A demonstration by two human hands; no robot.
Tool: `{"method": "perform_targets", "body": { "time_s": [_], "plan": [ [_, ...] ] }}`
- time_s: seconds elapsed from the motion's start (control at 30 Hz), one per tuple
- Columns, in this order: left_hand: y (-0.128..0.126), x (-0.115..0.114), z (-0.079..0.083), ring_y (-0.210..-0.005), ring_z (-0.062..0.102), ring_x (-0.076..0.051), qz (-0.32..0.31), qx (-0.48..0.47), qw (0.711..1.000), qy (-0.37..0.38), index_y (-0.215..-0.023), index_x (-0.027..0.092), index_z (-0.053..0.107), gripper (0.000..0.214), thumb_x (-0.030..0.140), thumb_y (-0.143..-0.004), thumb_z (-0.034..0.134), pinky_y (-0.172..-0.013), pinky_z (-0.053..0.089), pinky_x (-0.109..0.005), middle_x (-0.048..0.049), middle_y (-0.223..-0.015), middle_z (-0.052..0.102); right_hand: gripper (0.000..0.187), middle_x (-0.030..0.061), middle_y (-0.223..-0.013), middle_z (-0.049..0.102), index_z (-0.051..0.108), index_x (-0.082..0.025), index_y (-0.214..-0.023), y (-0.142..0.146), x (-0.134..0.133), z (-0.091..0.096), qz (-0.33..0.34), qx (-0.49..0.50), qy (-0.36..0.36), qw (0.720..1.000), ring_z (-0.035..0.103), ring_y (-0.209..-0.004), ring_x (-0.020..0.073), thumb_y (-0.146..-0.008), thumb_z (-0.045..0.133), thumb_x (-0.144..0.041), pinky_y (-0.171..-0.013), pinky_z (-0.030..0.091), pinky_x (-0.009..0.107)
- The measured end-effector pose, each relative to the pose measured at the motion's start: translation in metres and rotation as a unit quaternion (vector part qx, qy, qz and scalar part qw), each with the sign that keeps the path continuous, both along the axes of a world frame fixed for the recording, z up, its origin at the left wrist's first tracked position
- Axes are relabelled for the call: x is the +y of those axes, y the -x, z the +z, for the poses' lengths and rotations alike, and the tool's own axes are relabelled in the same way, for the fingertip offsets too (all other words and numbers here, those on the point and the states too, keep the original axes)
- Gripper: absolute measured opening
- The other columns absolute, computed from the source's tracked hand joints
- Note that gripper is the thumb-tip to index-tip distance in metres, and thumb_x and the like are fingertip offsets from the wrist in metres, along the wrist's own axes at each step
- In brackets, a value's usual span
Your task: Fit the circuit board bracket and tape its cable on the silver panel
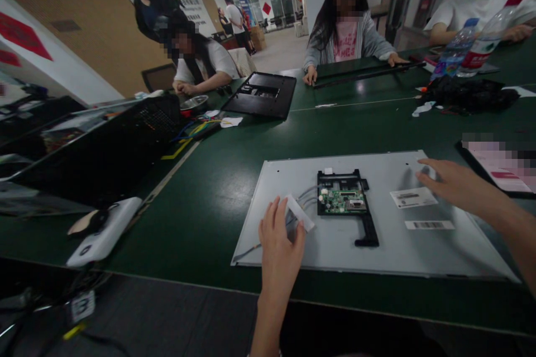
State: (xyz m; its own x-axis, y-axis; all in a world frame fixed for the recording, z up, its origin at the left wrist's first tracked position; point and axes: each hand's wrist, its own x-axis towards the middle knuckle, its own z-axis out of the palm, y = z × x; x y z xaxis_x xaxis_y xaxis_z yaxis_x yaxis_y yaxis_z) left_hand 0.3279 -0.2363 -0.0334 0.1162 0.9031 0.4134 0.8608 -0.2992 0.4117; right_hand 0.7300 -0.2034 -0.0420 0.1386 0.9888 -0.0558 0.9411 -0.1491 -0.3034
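Observation:
A grey flat display panel [389,256] lies on the green table in front of me. On it sits a black plastic bracket [372,228] holding a green circuit board [345,201], with grey cables [307,194] running from the board's left side. My left hand [280,240] is over the panel's left part, thumb and fingers apart around a white tape-like piece [302,214] by the cables; whether it touches the piece is unclear. My right hand [456,187] hovers over the panel's right side with fingers apart, beside a white label [414,197] and a barcode sticker [429,225].
A black screen-like housing [104,145] leans at left, near a white device [104,231]. Farther back lies a black monitor cover [262,95]. A phone-like screen [502,167], bottles [488,39] and a black bag [469,93] are at right. People sit across the table.

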Motion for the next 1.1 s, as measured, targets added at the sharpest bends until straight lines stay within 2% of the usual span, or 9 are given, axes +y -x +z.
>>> {"method": "perform_targets", "body": {
  "time_s": [0.1, 0.2, 0.27, 0.33, 0.47, 0.67, 0.9, 1.1],
  "plan": [
    [0.005, -0.011, 0.013, -0.145, 0.025, -0.033, -0.051, 0.086, 0.995, 0.019, -0.149, 0.021, 0.030, 0.066, 0.032, -0.090, 0.058, -0.114, 0.027, -0.060, -0.0159, -0.155, 0.033, 0.067, 0.0220, -0.135, 0.055, 0.049, -0.012, -0.140, -0.007, 0.002, -0.004, -0.015, -0.020, 0.009, 1.000, 0.054, -0.124, 0.0365, -0.094, 0.032, -0.057, -0.101, 0.044, 0.049],
    [0.016, -0.022, 0.028, -0.147, 0.018, -0.036, -0.128, 0.182, 0.974, 0.050, -0.152, 0.024, 0.028, 0.081, 0.035, -0.083, 0.069, -0.115, 0.022, -0.063, -0.0138, -0.160, 0.024, 0.067, 0.0230, -0.125, 0.059, 0.050, -0.013, -0.139, -0.014, 0.002, -0.008, -0.040, -0.035, 0.028, 0.998, 0.061, -0.113, 0.0378, -0.093, 0.031, -0.058, -0.092, 0.048, 0.050],
    [0.025, -0.026, 0.033, -0.147, 0.020, -0.036, -0.169, 0.220, 0.959, 0.060, -0.150, 0.028, 0.034, 0.080, 0.035, -0.080, 0.072, -0.116, 0.021, -0.063, -0.0103, -0.160, 0.024, 0.066, 0.0227, -0.120, 0.061, 0.052, -0.015, -0.137, -0.016, 0.002, -0.009, -0.051, -0.032, 0.033, 0.998, 0.065, -0.105, 0.0376, -0.093, 0.031, -0.059, -0.087, 0.050, 0.051],
    [0.033, -0.028, 0.033, -0.146, 0.023, -0.035, -0.191, 0.236, 0.951, 0.060, -0.144, 0.032, 0.044, 0.069, 0.033, -0.081, 0.071, -0.115, 0.022, -0.063, -0.0072, -0.159, 0.029, 0.066, 0.0230, -0.117, 0.062, 0.053, -0.016, -0.135, -0.017, 0.001, -0.009, -0.054, -0.026, 0.034, 0.998, 0.066, -0.102, 0.0383, -0.093, 0.030, -0.060, -0.083, 0.050, 0.052],
    [0.044, -0.028, 0.025, -0.143, 0.034, -0.031, -0.207, 0.237, 0.948, 0.049, -0.128, 0.032, 0.060, 0.042, 0.030, -0.087, 0.065, -0.115, 0.025, -0.062, -0.0043, -0.150, 0.044, 0.067, 0.0231, -0.108, 0.065, 0.054, -0.013, -0.134, -0.015, 0.000, -0.006, -0.051, -0.031, 0.043, 0.997, 0.065, -0.102, 0.0393, -0.093, 0.028, -0.060, -0.083, 0.049, 0.051],
    [0.049, -0.028, 0.019, -0.134, 0.047, -0.026, -0.235, 0.234, 0.943, 0.024, -0.126, 0.029, 0.061, 0.036, 0.028, -0.091, 0.061, -0.119, 0.016, -0.060, -0.0034, -0.135, 0.061, 0.062, 0.0189, -0.105, 0.069, 0.057, -0.014, -0.129, -0.015, 0.000, -0.002, -0.055, -0.025, 0.037, 0.997, 0.066, -0.101, 0.0375, -0.093, 0.030, -0.057, -0.082, 0.049, 0.049],
    [0.062, -0.024, 0.014, -0.130, 0.052, -0.024, -0.222, 0.229, 0.948, -0.006, -0.126, 0.028, 0.061, 0.037, 0.026, -0.089, 0.064, -0.120, 0.012, -0.057, -0.0034, -0.132, 0.064, 0.060, 0.0192, -0.099, 0.072, 0.060, -0.010, -0.126, 0.006, -0.002, 0.013, -0.043, 0.003, 0.018, 0.999, 0.068, -0.091, 0.0356, -0.093, 0.031, -0.052, -0.079, 0.049, 0.046],
    [0.086, -0.020, 0.008, -0.128, 0.054, -0.025, -0.189, 0.209, 0.959, 0.008, -0.128, 0.031, 0.060, 0.039, 0.025, -0.090, 0.061, -0.117, 0.021, -0.060, -0.0041, -0.132, 0.063, 0.060, 0.0176, -0.102, 0.071, 0.060, -0.009, -0.129, 0.022, -0.002, 0.018, -0.013, 0.055, -0.008, 0.998, 0.068, -0.091, 0.0317, -0.092, 0.037, -0.051, -0.080, 0.051, 0.043]
  ]
}}
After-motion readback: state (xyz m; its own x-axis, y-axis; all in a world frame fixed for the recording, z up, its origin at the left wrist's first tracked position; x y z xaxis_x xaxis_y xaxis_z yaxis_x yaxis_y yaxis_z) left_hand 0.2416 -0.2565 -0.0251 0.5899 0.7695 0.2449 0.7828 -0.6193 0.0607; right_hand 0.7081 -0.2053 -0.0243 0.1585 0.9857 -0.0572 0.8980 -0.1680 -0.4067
